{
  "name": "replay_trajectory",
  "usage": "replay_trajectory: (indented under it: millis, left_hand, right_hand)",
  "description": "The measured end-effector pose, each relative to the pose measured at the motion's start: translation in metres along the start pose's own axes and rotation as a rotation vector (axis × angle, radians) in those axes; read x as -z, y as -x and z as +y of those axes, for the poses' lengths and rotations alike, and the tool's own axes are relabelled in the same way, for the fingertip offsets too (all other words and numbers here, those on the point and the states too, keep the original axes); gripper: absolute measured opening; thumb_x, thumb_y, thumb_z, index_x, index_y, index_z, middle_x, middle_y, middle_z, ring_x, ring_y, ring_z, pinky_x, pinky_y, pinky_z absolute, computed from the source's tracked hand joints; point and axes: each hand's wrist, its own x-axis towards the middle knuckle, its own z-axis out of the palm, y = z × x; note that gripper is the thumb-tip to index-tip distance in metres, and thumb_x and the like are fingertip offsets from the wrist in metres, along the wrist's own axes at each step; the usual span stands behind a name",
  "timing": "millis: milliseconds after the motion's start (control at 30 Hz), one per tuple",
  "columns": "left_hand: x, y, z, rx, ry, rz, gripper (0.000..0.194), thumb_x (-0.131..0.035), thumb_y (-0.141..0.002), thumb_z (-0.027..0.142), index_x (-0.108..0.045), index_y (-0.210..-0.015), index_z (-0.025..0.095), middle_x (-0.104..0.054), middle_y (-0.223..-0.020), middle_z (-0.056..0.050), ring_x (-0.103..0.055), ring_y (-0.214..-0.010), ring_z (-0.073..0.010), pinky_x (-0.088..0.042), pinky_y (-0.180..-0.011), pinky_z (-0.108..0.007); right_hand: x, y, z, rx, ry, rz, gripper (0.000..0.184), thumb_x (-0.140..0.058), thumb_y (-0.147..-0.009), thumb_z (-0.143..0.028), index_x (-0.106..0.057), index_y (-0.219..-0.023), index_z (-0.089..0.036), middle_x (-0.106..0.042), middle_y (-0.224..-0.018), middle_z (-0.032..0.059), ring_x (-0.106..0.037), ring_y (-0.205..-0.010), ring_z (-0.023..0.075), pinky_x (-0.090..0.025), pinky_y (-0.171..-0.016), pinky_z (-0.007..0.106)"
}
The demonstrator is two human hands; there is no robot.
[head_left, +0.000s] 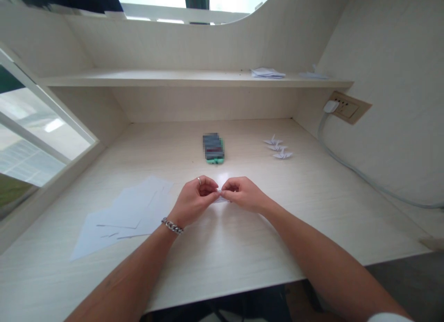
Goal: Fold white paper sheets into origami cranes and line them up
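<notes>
A small piece of folded white paper is pinched between my two hands, just above the desk. My left hand, with a ring and a chain bracelet, holds its left side between thumb and fingers. From the right, my right hand pinches the same paper, the fingertips of both hands almost touching. Most of the paper is hidden behind the fingers, so its exact shape cannot be made out. Beyond the hands lies a phone in a green case, its screen blurred out. Three folded paper cranes stand in a row to the right.
White paper sheets and thin strips lie at the left of the desk. A shelf spans the back, with folded papers on it. On the right wall a socket holds a plug, whose grey cable runs along the desk's side.
</notes>
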Motion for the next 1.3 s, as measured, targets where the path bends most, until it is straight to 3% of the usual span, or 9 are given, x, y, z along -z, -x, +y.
replay_trajectory:
  millis: [233, 567, 833, 1167, 1300]
  left_hand:
    - [0.009, -0.002, 0.007, 0.123, 0.114, -0.062, 0.023, -0.071, -0.063, 0.012, -0.067, -0.085, 0.014, -0.074, -0.077, -0.006, -0.07, -0.073, -0.0197, -0.056, -0.069, -0.032]
    - [0.006, -0.003, 0.002, 0.052, 0.022, 0.015, 0.017, -0.078, -0.062, 0.02, -0.066, -0.073, 0.015, -0.068, -0.068, -0.002, -0.063, -0.062, -0.0131, -0.049, -0.059, -0.024]
    - [0.007, -0.003, 0.006, 0.061, 0.026, 0.025, 0.018, -0.078, -0.06, 0.021, -0.064, -0.07, 0.015, -0.067, -0.065, -0.002, -0.062, -0.06, -0.0138, -0.05, -0.057, -0.025]
    - [0.006, -0.002, 0.008, 0.101, 0.046, 0.064, 0.015, -0.077, -0.06, 0.018, -0.066, -0.07, 0.014, -0.069, -0.065, -0.002, -0.064, -0.06, -0.0135, -0.052, -0.059, -0.025]
    - [0.006, -0.002, 0.008, 0.085, 0.025, 0.094, 0.014, -0.077, -0.06, 0.018, -0.068, -0.071, 0.014, -0.07, -0.066, -0.003, -0.064, -0.061, -0.0144, -0.052, -0.06, -0.026]
  right_hand:
    - [0.007, -0.001, 0.0, 0.002, 0.018, -0.016, 0.016, -0.056, -0.077, -0.022, -0.068, -0.071, -0.015, -0.06, -0.064, -0.0006, -0.047, -0.058, 0.0095, -0.032, -0.054, 0.021]
    - [0.008, -0.002, 0.002, -0.015, 0.02, -0.044, 0.017, -0.053, -0.074, -0.019, -0.069, -0.069, -0.014, -0.061, -0.062, 0.0002, -0.05, -0.057, 0.0101, -0.032, -0.053, 0.022]
    - [0.016, -0.003, 0.008, -0.062, -0.071, -0.095, 0.016, -0.054, -0.071, -0.017, -0.07, -0.07, -0.014, -0.064, -0.062, 0.0013, -0.054, -0.057, 0.0112, -0.036, -0.053, 0.021]
    - [0.016, -0.005, 0.013, -0.138, -0.221, -0.039, 0.017, -0.054, -0.07, -0.016, -0.07, -0.074, -0.013, -0.065, -0.063, 0.0026, -0.059, -0.057, 0.0128, -0.045, -0.055, 0.023]
    - [0.014, -0.003, 0.008, -0.125, -0.299, 0.001, 0.016, -0.06, -0.075, -0.026, -0.069, -0.078, -0.013, -0.065, -0.069, 0.0033, -0.059, -0.061, 0.0132, -0.047, -0.058, 0.025]
